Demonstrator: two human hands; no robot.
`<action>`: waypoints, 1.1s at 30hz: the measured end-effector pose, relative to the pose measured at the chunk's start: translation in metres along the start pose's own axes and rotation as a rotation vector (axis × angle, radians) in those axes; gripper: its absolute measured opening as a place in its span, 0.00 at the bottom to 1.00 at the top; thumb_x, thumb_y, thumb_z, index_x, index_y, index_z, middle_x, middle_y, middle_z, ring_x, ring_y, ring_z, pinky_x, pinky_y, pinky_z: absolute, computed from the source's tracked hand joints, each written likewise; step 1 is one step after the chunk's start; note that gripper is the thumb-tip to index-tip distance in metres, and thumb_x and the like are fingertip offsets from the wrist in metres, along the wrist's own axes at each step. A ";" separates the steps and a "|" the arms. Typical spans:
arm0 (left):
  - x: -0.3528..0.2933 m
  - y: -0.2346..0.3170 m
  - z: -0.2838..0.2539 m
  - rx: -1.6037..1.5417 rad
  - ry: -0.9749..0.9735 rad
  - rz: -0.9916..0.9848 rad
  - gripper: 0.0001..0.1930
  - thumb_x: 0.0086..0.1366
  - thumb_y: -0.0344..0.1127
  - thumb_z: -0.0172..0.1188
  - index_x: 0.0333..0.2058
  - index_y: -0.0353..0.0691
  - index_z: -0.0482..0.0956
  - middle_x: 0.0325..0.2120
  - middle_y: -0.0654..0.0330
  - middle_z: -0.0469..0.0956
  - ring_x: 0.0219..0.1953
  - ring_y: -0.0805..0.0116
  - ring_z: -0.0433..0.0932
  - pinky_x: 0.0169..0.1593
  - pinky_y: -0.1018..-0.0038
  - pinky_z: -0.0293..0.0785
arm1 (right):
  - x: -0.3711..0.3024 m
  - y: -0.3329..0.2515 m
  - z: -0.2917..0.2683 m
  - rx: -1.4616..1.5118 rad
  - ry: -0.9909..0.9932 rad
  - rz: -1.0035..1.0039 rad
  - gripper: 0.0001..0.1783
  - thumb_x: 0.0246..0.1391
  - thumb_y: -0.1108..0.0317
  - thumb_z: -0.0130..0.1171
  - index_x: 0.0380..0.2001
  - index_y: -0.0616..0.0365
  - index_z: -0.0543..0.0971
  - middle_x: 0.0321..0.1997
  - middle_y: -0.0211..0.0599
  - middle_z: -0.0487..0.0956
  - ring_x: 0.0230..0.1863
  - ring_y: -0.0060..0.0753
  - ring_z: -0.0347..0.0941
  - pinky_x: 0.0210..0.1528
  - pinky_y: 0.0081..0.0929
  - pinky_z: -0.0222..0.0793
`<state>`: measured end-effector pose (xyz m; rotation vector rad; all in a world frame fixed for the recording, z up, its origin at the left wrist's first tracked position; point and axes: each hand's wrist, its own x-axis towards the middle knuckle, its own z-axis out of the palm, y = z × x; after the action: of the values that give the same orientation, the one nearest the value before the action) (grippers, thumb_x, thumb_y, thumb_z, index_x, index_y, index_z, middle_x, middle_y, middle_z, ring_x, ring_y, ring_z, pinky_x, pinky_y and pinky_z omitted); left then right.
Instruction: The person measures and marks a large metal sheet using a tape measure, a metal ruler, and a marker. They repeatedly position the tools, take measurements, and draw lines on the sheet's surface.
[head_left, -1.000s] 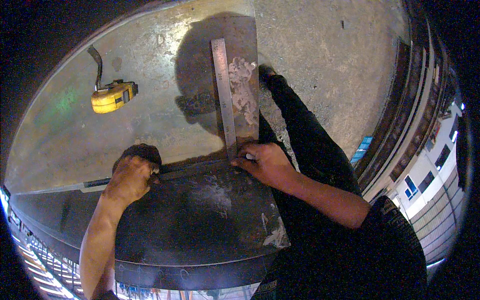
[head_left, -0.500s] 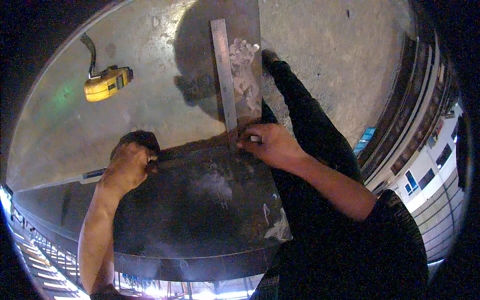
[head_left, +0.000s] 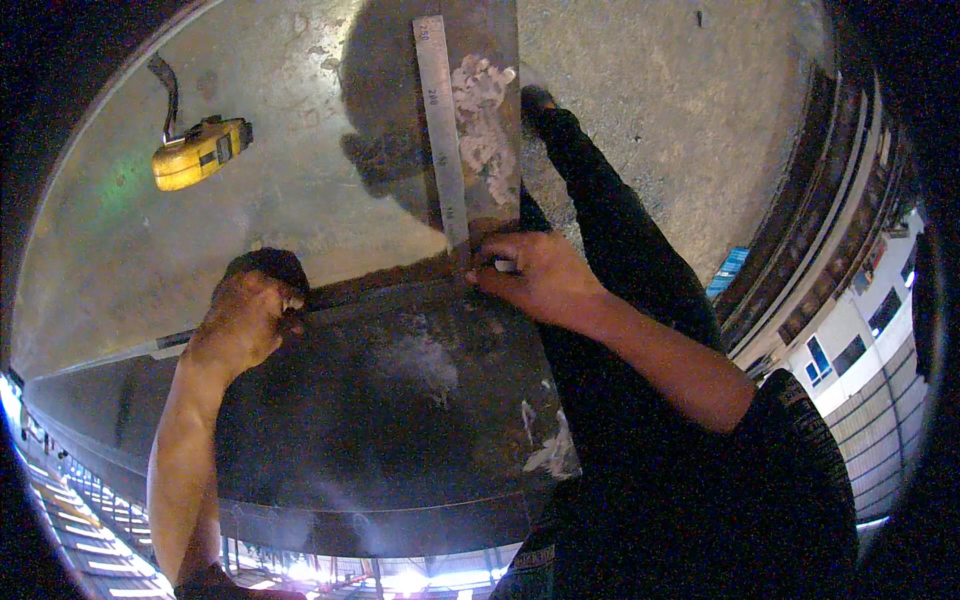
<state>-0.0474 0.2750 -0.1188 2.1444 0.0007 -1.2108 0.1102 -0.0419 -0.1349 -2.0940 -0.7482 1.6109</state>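
Observation:
A long graduated steel ruler [head_left: 436, 120] lies on a metal plate [head_left: 290, 210], its near end by the fingertips of my right hand [head_left: 545, 275]. That hand is closed in a pinch, and a small white piece [head_left: 505, 266] shows between its fingers. Farther left, my left hand [head_left: 245, 315] is closed at the plate's near edge. Its fingertips are turned away, so what they grip is hidden. A flat metal strip [head_left: 172, 343] sticks out to the left of that hand. Whether strip and ruler are joined I cannot tell.
A yellow tape measure [head_left: 200, 155] with a dark strap rests on the plate at the far left. Pale patches [head_left: 485, 125] mark the plate beside the ruler. My dark-trousered leg [head_left: 620, 220] and the concrete floor [head_left: 680, 120] lie to the right.
Both hands, the ruler and the tape measure sit slightly higher and farther left in view. The plate has shifted the same way; both hands keep their closed poses.

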 end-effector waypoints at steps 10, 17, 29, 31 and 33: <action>0.006 0.011 -0.009 -0.002 0.073 0.120 0.09 0.47 0.33 0.69 0.28 0.39 0.82 0.27 0.50 0.80 0.36 0.46 0.79 0.44 0.58 0.74 | -0.020 0.008 -0.021 0.010 0.018 -0.041 0.18 0.53 0.53 0.59 0.40 0.54 0.80 0.35 0.51 0.81 0.36 0.56 0.79 0.40 0.46 0.76; 0.001 0.008 -0.007 0.025 0.064 0.086 0.10 0.47 0.32 0.69 0.30 0.37 0.83 0.29 0.49 0.81 0.37 0.47 0.80 0.47 0.59 0.74 | -0.054 0.076 -0.038 -0.124 -0.059 0.213 0.13 0.55 0.61 0.61 0.37 0.60 0.80 0.35 0.48 0.81 0.38 0.49 0.79 0.41 0.38 0.73; -0.008 0.010 -0.013 0.100 0.001 0.055 0.14 0.47 0.29 0.69 0.36 0.37 0.81 0.35 0.49 0.81 0.43 0.48 0.76 0.51 0.60 0.72 | -0.043 0.073 -0.029 -0.087 0.017 0.167 0.14 0.56 0.60 0.62 0.37 0.60 0.80 0.33 0.47 0.80 0.33 0.46 0.78 0.38 0.36 0.72; -0.009 0.009 -0.013 0.106 0.006 0.075 0.14 0.46 0.29 0.69 0.35 0.37 0.81 0.34 0.50 0.80 0.43 0.47 0.76 0.50 0.59 0.72 | -0.037 0.052 -0.030 -0.054 0.054 0.119 0.14 0.55 0.59 0.63 0.37 0.60 0.81 0.32 0.47 0.81 0.32 0.45 0.78 0.37 0.35 0.73; -0.007 0.011 -0.017 0.103 -0.001 0.098 0.15 0.46 0.29 0.69 0.36 0.37 0.81 0.33 0.50 0.80 0.43 0.47 0.76 0.50 0.59 0.71 | -0.030 0.026 -0.032 0.055 0.047 0.064 0.14 0.55 0.59 0.64 0.37 0.59 0.81 0.32 0.47 0.81 0.33 0.45 0.79 0.37 0.34 0.73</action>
<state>-0.0355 0.2779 -0.1014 2.2053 -0.1686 -1.1778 0.1394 -0.0806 -0.1200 -2.1290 -0.6193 1.5908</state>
